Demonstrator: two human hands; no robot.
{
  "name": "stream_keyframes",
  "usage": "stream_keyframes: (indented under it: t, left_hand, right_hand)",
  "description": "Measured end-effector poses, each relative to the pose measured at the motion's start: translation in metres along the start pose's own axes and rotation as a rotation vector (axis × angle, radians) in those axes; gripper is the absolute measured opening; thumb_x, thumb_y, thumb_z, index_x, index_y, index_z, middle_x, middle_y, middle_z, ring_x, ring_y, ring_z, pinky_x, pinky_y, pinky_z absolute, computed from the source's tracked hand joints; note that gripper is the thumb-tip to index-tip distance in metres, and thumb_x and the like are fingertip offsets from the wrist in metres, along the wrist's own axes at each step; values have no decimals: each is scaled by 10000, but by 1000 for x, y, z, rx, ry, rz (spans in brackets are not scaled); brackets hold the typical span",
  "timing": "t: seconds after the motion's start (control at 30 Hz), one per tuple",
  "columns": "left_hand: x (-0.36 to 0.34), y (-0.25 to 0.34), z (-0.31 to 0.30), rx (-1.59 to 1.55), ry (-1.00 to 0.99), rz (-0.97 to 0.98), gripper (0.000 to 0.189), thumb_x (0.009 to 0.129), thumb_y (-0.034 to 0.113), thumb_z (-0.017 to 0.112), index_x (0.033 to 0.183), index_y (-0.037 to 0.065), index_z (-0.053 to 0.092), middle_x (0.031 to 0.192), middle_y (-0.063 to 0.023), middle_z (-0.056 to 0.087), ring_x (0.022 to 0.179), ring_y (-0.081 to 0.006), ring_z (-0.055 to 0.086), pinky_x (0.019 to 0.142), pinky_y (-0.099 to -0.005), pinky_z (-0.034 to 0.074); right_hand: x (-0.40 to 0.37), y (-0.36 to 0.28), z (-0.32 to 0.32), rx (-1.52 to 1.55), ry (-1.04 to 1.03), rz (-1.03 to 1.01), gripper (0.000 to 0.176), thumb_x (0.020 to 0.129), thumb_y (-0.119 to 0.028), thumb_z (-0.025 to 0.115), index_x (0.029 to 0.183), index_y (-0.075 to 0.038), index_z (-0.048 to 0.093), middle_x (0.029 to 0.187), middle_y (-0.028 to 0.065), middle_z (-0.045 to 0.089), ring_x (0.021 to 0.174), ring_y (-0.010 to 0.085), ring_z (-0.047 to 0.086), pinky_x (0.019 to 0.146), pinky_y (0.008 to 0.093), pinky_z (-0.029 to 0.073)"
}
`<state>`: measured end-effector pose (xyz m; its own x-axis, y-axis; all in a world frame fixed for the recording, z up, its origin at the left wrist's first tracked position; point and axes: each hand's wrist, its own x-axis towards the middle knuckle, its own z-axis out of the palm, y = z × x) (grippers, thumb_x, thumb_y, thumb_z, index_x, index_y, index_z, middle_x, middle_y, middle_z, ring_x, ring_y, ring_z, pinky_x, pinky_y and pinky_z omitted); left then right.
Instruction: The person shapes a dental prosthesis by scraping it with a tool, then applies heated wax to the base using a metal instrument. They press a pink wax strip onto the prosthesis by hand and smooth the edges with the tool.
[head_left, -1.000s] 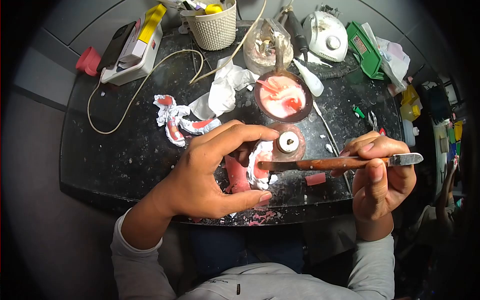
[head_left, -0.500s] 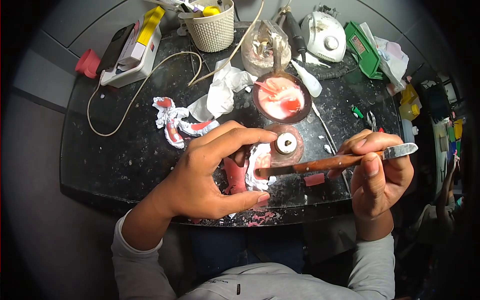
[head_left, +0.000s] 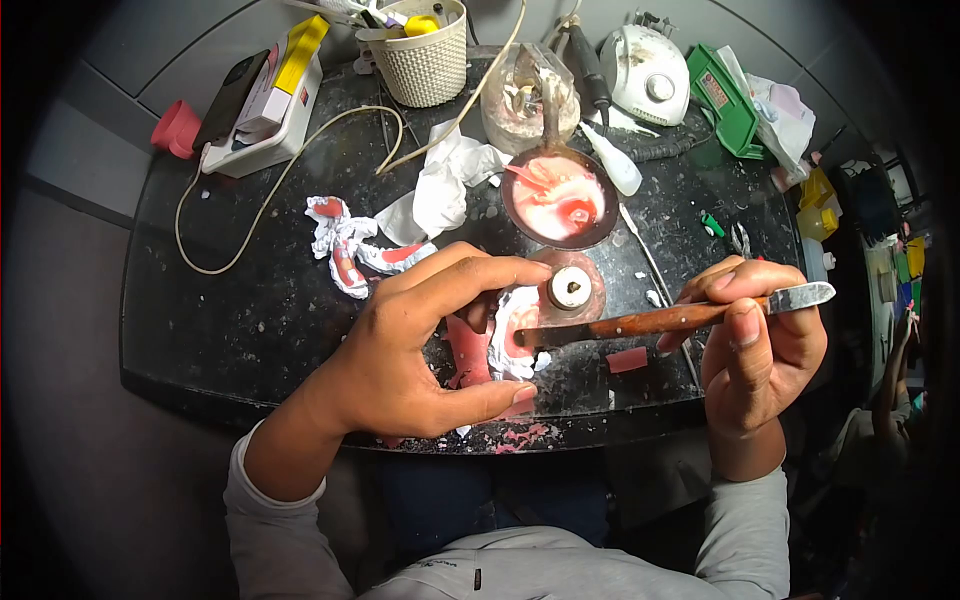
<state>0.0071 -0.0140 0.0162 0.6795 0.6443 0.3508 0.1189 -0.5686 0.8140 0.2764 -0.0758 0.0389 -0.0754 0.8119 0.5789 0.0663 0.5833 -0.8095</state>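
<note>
My left hand [head_left: 400,345] curves round a white horseshoe-shaped dental impression [head_left: 505,355] lined with pink wax, gripping it between thumb and fingers. In my right hand [head_left: 750,340] is a wax knife [head_left: 655,321] with a wooden handle, pinched near its pale metal end. The knife's dark far tip reaches the pink inner side of the impression. Just beyond the impression stands a spirit burner [head_left: 572,290] with a white collar and dark wick; no flame can be made out. Behind it, a small pan [head_left: 609,222] holds pink wax, partly molten.
Pink wax sheet [head_left: 469,352] lies under my left hand, a smaller wax piece [head_left: 627,359] to the right. More wax-lined impressions [head_left: 345,255] and crumpled tissue [head_left: 437,195] sit at left. Behind are a basket [head_left: 425,70], a white control box [head_left: 645,80] and a green container [head_left: 722,100].
Both hands keep nearly the same pose, with the knife tip still at the impression. The view has shifted very slightly, and the pan and burner appear a little further left.
</note>
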Motion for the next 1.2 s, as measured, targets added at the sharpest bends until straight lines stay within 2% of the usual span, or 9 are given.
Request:
stream_keyframes:
  t: [0.5, 0.63, 0.77, 0.83, 0.87, 0.93, 1.03, 1.1, 1.2]
  left_hand:
    - [0, 0, 0, -27, 21, 37, 662, 663, 106, 847, 1271, 18, 601, 998, -94, 610, 802, -161, 571, 679, -279, 486]
    - [-1, 1, 2, -68, 32, 4, 663, 662, 110, 850, 1269, 18, 601, 1015, -103, 613, 825, -171, 586, 704, -284, 499]
    - [0, 2, -1, -17, 18, 37, 642, 670, 81, 823, 1267, 17, 599, 1022, -109, 611, 837, -179, 593, 719, -286, 504]
    - [0, 3, -2, 18, -8, 20, 600, 689, 29, 761, 1266, 19, 599, 1058, -114, 603, 859, -190, 597, 726, -294, 504]
    - [0, 4, -3, 15, -10, 21, 600, 689, 29, 761, 1266, 19, 599, 1058, -114, 603, 859, -190, 597, 726, -294, 504]
    - [-2, 8, -7, 4, -113, -166, 620, 687, -25, 723, 1288, -26, 568, 1147, -105, 578, 1101, -183, 578, 909, -298, 463]
    - [-4, -4, -3, -74, -72, -70, 631, 710, -111, 649, 1324, -23, 531, 1168, -79, 535, 1086, -155, 556, 927, -288, 454]
    - [-5, 0, -5, -116, -69, -70, 645, 724, -133, 676, 1339, -22, 512, 1183, -71, 523, 1030, -123, 531, 939, -273, 442]
    - [-7, 4, -3, -394, -2, -240, 716, 700, -60, 825, 1330, -20, 485, 1163, -50, 514, 982, -78, 491, 903, -230, 433]
  right_hand:
    - [8, -2, 4, 102, 136, 174, 171, 969, -47, 547, 1002, 116, 586, 886, 173, 624, 611, 187, 653, 514, 283, 573]
    - [5, -4, 10, 116, 69, 226, 189, 982, -70, 540, 993, 111, 590, 879, 167, 633, 598, 178, 651, 542, 283, 570]
    - [12, -1, -6, 56, 154, 227, 192, 967, -108, 558, 957, 77, 605, 843, 140, 634, 571, 150, 629, 478, 242, 483]
    - [23, -4, -10, -15, 271, 309, 180, 958, -116, 597, 895, 52, 612, 741, 74, 603, 525, 99, 556, 467, 206, 419]
    - [26, -2, -16, -139, 204, 375, 169, 954, -104, 612, 859, 35, 606, 704, 45, 588, 526, 77, 539, 462, 204, 401]
    - [29, 6, -22, -347, 91, 500, 232, 941, -78, 654, 741, -12, 559, 602, -37, 525, 528, 13, 472, 449, 199, 343]
    - [31, 13, -22, -531, 39, 589, 327, 936, -122, 680, 677, -12, 513, 563, -44, 478, 506, 6, 406, 424, 234, 297]
    - [30, 19, -25, -570, 9, 555, 331, 936, -135, 682, 681, -7, 516, 550, -36, 475, 499, 10, 407, 415, 247, 303]
    - [34, 21, -29, -657, -51, 544, 347, 937, -162, 687, 684, 4, 518, 527, -15, 471, 484, 22, 419, 409, 260, 325]
